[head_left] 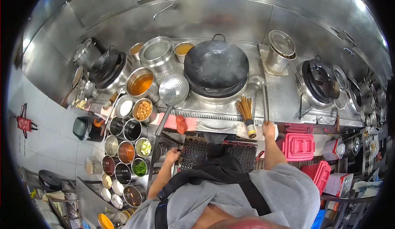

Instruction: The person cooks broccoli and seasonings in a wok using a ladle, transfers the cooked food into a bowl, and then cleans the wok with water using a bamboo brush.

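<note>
My right hand [269, 131] is closed around the lower end of a ladle's handle [266, 105] at the stove's front edge. The ladle's bowl [257, 80] rests on the steel top, right of the wok. Below the counter front, my left hand [173, 155] is closed beside a small dark part; what it grips is too small to make out. Faint steam rises from the black wok [216, 66] on the burner. Left of it, a perforated skimmer [174, 90] lies with its handle slanting toward me. A bamboo brush [245, 116] stands near my right hand, bristles upward.
Pots of orange liquid [142, 84], fried pieces [144, 110] and chopped greens [140, 168] crowd the left side. A red cloth [181, 124] lies on the front ledge. A lidded steel pot [280, 52] and a pink box [298, 146] are at right.
</note>
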Available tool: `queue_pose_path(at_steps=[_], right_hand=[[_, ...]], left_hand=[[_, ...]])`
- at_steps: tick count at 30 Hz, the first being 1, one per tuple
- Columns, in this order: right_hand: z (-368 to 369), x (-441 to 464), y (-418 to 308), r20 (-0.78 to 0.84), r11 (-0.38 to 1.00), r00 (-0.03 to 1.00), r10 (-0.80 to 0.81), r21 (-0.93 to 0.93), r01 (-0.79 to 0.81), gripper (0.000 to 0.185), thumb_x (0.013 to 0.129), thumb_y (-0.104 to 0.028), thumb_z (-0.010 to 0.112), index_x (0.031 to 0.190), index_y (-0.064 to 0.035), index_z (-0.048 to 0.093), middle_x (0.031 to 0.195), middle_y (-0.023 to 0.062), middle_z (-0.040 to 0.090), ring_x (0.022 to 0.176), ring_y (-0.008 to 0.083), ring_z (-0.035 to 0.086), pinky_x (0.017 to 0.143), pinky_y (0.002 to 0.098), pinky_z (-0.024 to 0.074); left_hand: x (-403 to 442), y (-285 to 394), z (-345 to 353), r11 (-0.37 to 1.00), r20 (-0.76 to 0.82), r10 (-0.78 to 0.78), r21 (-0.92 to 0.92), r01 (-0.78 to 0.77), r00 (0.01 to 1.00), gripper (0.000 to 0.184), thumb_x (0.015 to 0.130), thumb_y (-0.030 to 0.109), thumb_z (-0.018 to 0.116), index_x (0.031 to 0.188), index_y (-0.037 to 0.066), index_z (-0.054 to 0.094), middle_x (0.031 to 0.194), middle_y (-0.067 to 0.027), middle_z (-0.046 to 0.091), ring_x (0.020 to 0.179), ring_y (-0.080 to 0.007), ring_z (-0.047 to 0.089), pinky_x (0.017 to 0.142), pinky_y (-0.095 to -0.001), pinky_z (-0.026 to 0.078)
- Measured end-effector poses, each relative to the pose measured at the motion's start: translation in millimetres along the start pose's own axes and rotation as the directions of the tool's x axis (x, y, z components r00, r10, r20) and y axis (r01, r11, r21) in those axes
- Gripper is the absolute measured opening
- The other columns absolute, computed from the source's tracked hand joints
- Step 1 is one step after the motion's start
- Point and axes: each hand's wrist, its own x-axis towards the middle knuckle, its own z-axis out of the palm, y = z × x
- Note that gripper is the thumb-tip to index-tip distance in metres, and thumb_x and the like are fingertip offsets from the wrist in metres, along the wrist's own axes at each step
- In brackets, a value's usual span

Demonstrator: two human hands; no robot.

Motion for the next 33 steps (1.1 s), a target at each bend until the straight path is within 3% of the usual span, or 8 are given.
queue_pose_path(at_steps=[1,3,6,11,19,23,29,33], right_hand=[[-37,-16,-47,0.128,0.949,0.977,0.17,0.246,-0.197,0.021,0.084,-0.021,0.054,0.085,-0.0004,0.06,0.062,0.0146,0.061,0.048,0.0262,0.06,0.044,0.0407,0.0468],[-51,-34,-82,0.123,0.906,0.978,0.167,0.373,-0.202,0.019,0.082,-0.019,0.055,0.08,-0.0003,0.056,0.054,0.0088,0.053,0.038,0.0172,0.051,0.034,0.0337,0.0399],[-29,-32,-94,0.074,0.831,0.99,0.119,0.538,-0.141,0.009,0.083,-0.011,0.056,0.083,-0.0025,0.056,0.054,0.006,0.051,0.038,0.0168,0.049,0.033,0.0325,0.0371],[-43,-3,-198,0.114,0.643,0.986,-0.12,0.765,-0.01,0.017,0.08,-0.008,0.062,0.095,-0.0041,0.057,0.06,0.0048,0.053,0.039,0.0136,0.047,0.034,0.0286,0.0372],[-15,71,-460,0.37,0.508,0.772,-0.517,0.859,-0.072,0.033,0.079,-0.006,0.061,0.11,0.0019,0.054,0.063,0.0051,0.053,0.039,0.0136,0.048,0.034,0.0283,0.0384],[52,116,-587,0.37,0.492,0.659,-0.655,0.871,0.0,0.017,0.076,-0.005,0.061,0.092,-0.0005,0.058,0.06,0.0045,0.053,0.039,0.0147,0.049,0.034,0.0296,0.04],[110,143,-761,0.354,0.708,0.713,-0.605,0.649,0.278,0.005,0.073,-0.006,0.057,0.071,-0.004,0.053,0.056,0.0039,0.052,0.04,0.0135,0.05,0.036,0.0301,0.0412],[129,148,-755,0.337,0.718,0.741,-0.581,0.641,0.271,0.01,0.075,-0.012,0.061,0.068,-0.007,0.055,0.055,0.0018,0.051,0.041,0.0133,0.05,0.039,0.0303,0.0417]], left_hand=[[-5,-44,6,0.994,-0.032,-0.054,-0.093,0.05,0.998,0.056,0.076,0.038,0.069,0.122,0.006,0.06,0.094,-0.0158,0.07,0.091,-0.0288,0.067,0.081,-0.0354,0.052],[-64,-83,2,0.968,-0.003,-0.245,0.061,0.245,0.969,0.057,0.077,0.039,0.069,0.121,0.005,0.061,0.096,-0.0165,0.07,0.092,-0.0284,0.067,0.08,-0.0361,0.052],[-150,-188,24,0.853,0.044,-0.517,0.108,0.511,0.855,0.055,0.077,0.038,0.069,0.121,0.005,0.061,0.098,-0.0165,0.07,0.093,-0.0281,0.067,0.081,-0.0365,0.052],[-247,-228,59,0.615,0.177,-0.78,0.042,0.787,0.6,0.053,0.078,0.036,0.069,0.12,0.004,0.061,0.1,-0.0164,0.07,0.094,-0.0276,0.067,0.081,-0.0371,0.052],[-120,-146,62,0.764,0.015,-0.581,-0.336,0.551,0.814,0.05,0.079,0.033,0.069,0.119,0.004,0.062,0.104,-0.0162,0.069,0.096,-0.0269,0.067,0.081,-0.0381,0.053],[-55,-74,9,0.789,-0.205,-0.484,-0.523,0.323,0.851,0.048,0.08,0.032,0.069,0.119,0.004,0.062,0.106,-0.0162,0.069,0.097,-0.0265,0.067,0.082,-0.0386,0.053],[-101,-68,-20,0.739,-0.308,-0.588,-0.581,0.341,0.748,0.043,0.08,0.026,0.067,0.118,0.005,0.062,0.099,-0.0163,0.071,0.09,-0.0276,0.069,0.08,-0.0351,0.053],[-185,-108,16,0.624,-0.181,-0.775,-0.371,0.688,0.605,0.038,0.081,0.028,0.063,0.111,0.005,0.065,0.099,-0.0166,0.07,0.088,-0.0288,0.069,0.079,-0.0391,0.053]])
